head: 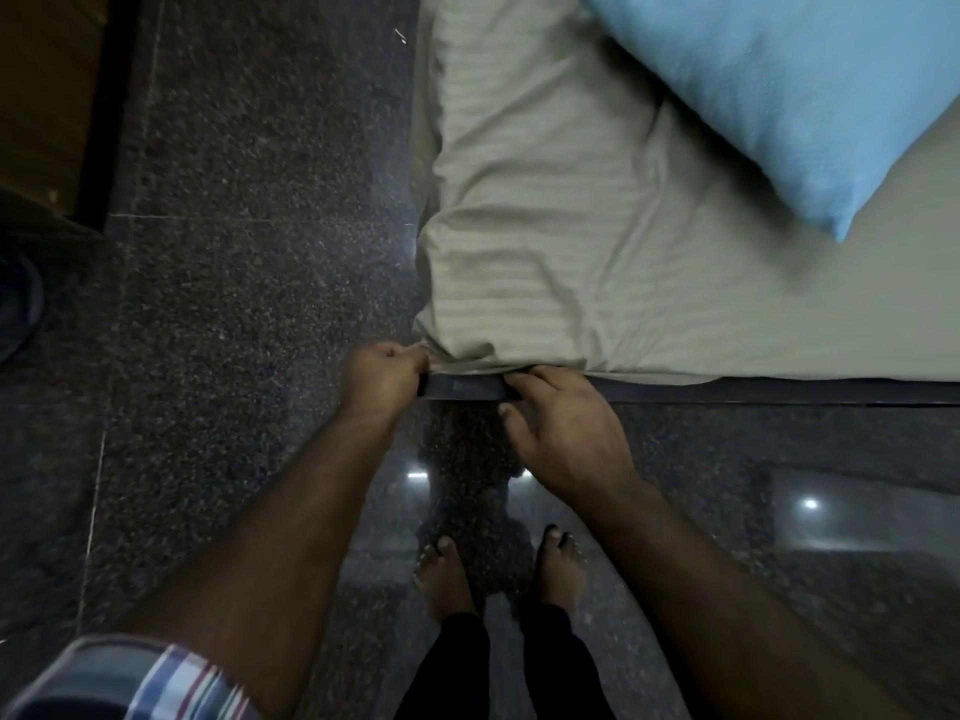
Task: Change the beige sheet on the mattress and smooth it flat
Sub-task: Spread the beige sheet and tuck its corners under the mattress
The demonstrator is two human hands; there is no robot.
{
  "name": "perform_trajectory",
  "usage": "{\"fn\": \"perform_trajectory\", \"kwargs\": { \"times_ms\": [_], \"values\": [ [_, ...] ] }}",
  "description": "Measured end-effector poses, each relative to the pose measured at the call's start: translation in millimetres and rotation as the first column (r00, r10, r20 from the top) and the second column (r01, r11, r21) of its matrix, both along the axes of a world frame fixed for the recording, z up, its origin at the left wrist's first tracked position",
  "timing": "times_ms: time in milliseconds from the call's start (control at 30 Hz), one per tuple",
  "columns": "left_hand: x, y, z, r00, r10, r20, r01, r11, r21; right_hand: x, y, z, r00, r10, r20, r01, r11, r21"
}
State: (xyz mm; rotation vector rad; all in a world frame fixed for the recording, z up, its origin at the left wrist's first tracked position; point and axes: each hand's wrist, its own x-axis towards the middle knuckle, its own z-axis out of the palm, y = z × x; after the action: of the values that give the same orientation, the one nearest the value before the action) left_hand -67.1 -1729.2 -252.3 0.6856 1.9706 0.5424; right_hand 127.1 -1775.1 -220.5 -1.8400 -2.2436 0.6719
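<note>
At center frame, the left hand (387, 374) grips the corner of the beige sheet (561, 241) covering the mattress in the upper right. The right hand (563, 426) rests beside it on the dark bed frame (779, 392), fingers loosely spread against the sheet's edge. A blue pillow (810, 90) lies on the sheet.

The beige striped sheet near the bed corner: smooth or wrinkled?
Wrinkled: the beige striped sheet shows creases and bunches at the corner by the left hand.

sheet (597, 226): beige, faint stripes | pillow (789, 85): light blue | floor (249, 200): dark speckled | sleeve (156, 683): plaid
</note>
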Motion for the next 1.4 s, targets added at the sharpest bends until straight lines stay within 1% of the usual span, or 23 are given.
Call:
{"fn": "perform_trajectory", "kwargs": {
  "times_ms": [67, 133, 267, 400, 467, 500, 567, 633, 667, 700, 733, 767, 800, 833, 900, 933, 1000, 1067, 1133, 1200, 1267, 1333, 1400],
  "values": [
    [-5.3, 2.4, -11.4, 0.998, -0.066, 0.006, 0.066, 0.992, -0.110, 3.8, 4.0, 3.5, 0.999, -0.016, -0.042, 0.019, 0.998, 0.053],
    [-5.9, 11.1, -19.5, 0.996, -0.085, 0.021, 0.087, 0.977, -0.196, 4.6, 10.1, 2.8, 1.000, 0.014, 0.002, -0.014, 0.999, 0.036],
    [-0.5, 30.4, -23.9, 0.993, -0.074, 0.089, 0.098, 0.948, -0.303, -3.4, 22.6, 0.6, 0.973, 0.090, 0.212, -0.059, 0.988, -0.146],
    [0.7, 38.5, -54.1, 0.994, -0.089, 0.064, 0.105, 0.941, -0.321, -16.2, 44.9, 1.9, 0.948, 0.126, 0.293, -0.027, 0.947, -0.319],
    [4.0, 41.3, -72.6, 0.992, -0.117, 0.051, 0.127, 0.941, -0.314, -20.5, 57.3, -1.9, 0.941, 0.163, 0.296, -0.018, 0.899, -0.437],
    [5.9, 42.5, -80.2, 0.993, -0.099, 0.058, 0.112, 0.944, -0.309, -21.4, 60.0, -6.2, 0.942, 0.173, 0.288, -0.017, 0.881, -0.473],
    [4.3, 43.7, -94.5, 0.997, -0.029, 0.070, 0.051, 0.944, -0.327, -20.1, 63.1, -16.7, 0.942, 0.185, 0.280, -0.030, 0.878, -0.477],
    [1.7, 43.3, -104.9, 0.996, 0.000, 0.085, 0.028, 0.942, -0.334, -14.5, 67.4, -23.2, 0.948, 0.178, 0.264, -0.030, 0.877, -0.480],
    [0.4, 44.8, -112.4, 0.995, -0.011, 0.104, 0.045, 0.943, -0.329, -10.4, 70.5, -23.7, 0.957, 0.167, 0.239, -0.025, 0.863, -0.505],
    [2.8, 44.8, -113.0, 0.992, 0.031, 0.123, 0.012, 0.942, -0.334, -6.7, 72.9, -23.2, 0.963, 0.165, 0.211, -0.029, 0.847, -0.531],
    [6.0, 40.7, -112.1, 0.981, 0.054, 0.187, 0.014, 0.939, -0.343, -3.2, 73.2, -22.2, 0.966, 0.180, 0.188, -0.052, 0.841, -0.538],
    [8.8, 37.6, -100.3, 0.983, 0.018, 0.185, 0.043, 0.946, -0.322, 0.5, 70.1, -21.0, 0.963, 0.202, 0.177, -0.083, 0.851, -0.518],
    [6.2, 32.0, -92.5, 0.984, 0.037, 0.174, 0.031, 0.929, -0.369, 3.9, 64.3, -19.3, 0.960, 0.217, 0.177, -0.111, 0.874, -0.472],
    [4.4, 28.0, -81.9, 0.985, 0.024, 0.173, 0.051, 0.907, -0.417, 6.4, 56.3, -17.4, 0.958, 0.219, 0.184, -0.129, 0.905, -0.405],
    [-7.2, 28.0, -71.1, 0.981, 0.012, 0.193, 0.071, 0.907, -0.416, 7.4, 37.2, -11.7, 0.969, 0.177, 0.173, -0.130, 0.959, -0.252],
    [-14.6, 30.6, -72.9, 0.986, 0.037, 0.160, 0.028, 0.924, -0.382, 6.1, 27.3, -8.3, 0.985, 0.122, 0.125, -0.098, 0.978, -0.182],
    [-18.3, 35.7, -68.5, 0.981, 0.070, 0.181, -0.009, 0.948, -0.317, -0.9, 10.3, 2.6, 0.999, -0.040, -0.028, 0.039, 0.998, -0.049],
    [-10.1, 35.2, -55.3, 0.951, 0.010, 0.310, 0.075, 0.963, -0.261, -13.1, 3.5, 14.5, 0.974, -0.158, -0.161, 0.168, 0.984, 0.053],
    [-6.6, 32.4, -55.0, 0.920, -0.071, 0.386, 0.163, 0.964, -0.209, -23.7, 11.7, 20.6, 0.952, -0.214, -0.221, 0.239, 0.966, 0.097],
    [-15.1, 32.0, -74.5, 0.941, -0.189, 0.282, 0.247, 0.951, -0.185, -31.7, 32.4, 21.7, 0.959, -0.226, -0.169, 0.242, 0.967, 0.085],
    [-27.4, 28.6, -93.3, 0.946, -0.302, 0.119, 0.323, 0.906, -0.274, -39.7, 50.7, 16.5, 0.961, -0.258, -0.094, 0.262, 0.964, 0.033],
    [-36.1, 18.4, -114.8, 0.934, -0.356, -0.015, 0.332, 0.884, -0.329, -51.3, 58.8, 9.5, 0.948, -0.307, -0.088, 0.307, 0.952, -0.014],
    [-34.9, 13.7, -123.6, 0.916, -0.399, -0.049, 0.357, 0.864, -0.354, -62.1, 61.7, 1.5, 0.949, -0.304, -0.084, 0.305, 0.952, 0.000]
  ]
}}
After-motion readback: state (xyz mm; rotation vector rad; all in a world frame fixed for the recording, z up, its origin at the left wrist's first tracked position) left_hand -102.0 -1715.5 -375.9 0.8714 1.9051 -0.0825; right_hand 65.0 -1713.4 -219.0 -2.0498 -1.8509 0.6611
